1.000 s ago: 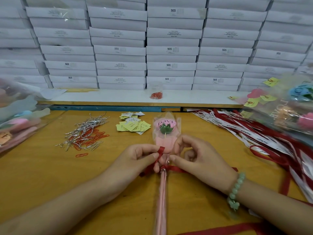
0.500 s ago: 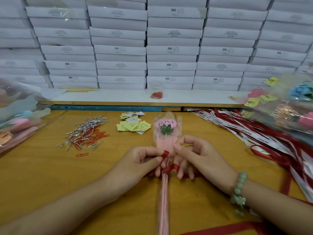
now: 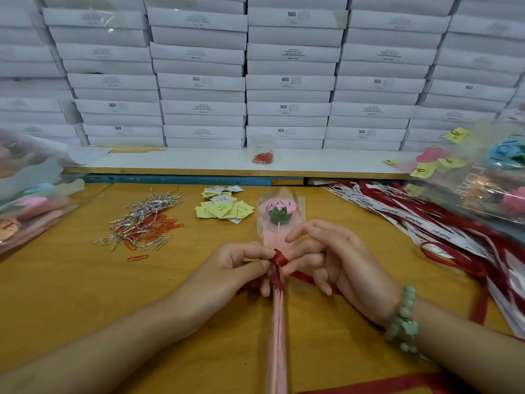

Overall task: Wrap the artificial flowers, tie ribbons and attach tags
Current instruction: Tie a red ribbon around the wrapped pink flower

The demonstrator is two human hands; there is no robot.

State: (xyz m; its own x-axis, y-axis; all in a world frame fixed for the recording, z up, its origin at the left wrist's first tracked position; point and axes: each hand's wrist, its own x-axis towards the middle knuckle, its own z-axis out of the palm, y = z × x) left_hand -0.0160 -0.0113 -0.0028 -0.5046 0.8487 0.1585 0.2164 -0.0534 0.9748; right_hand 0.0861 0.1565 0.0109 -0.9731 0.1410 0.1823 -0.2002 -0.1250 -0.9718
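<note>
The wrapped flower (image 3: 279, 214) lies flat on the yellow table (image 3: 71, 294), right in the middle. Its pink head with the words on it points away from the person, and its long thin stem runs straight back toward the person, between the two arms. A red ribbon (image 3: 279, 258) goes around the narrow spot where the wrap meets the stem. The left hand (image 3: 238, 265) pinches the ribbon loop with thumb and finger on the left side of the stem. The right hand (image 3: 332, 257) has curled fingers and pinches the loop from the right side, with one finger lifted up. Both hands are just as close to the knot, one on each side, so I think the next pull goes sideways, across the stem. The knot itself is hidden under the fingertips, so I cannot tell if it is tied. One ribbon end slips under the right hand. The stem is cut off at the bottom edge. The tags (image 3: 224, 209) sit a little way behind the left hand, not yet used.
</note>
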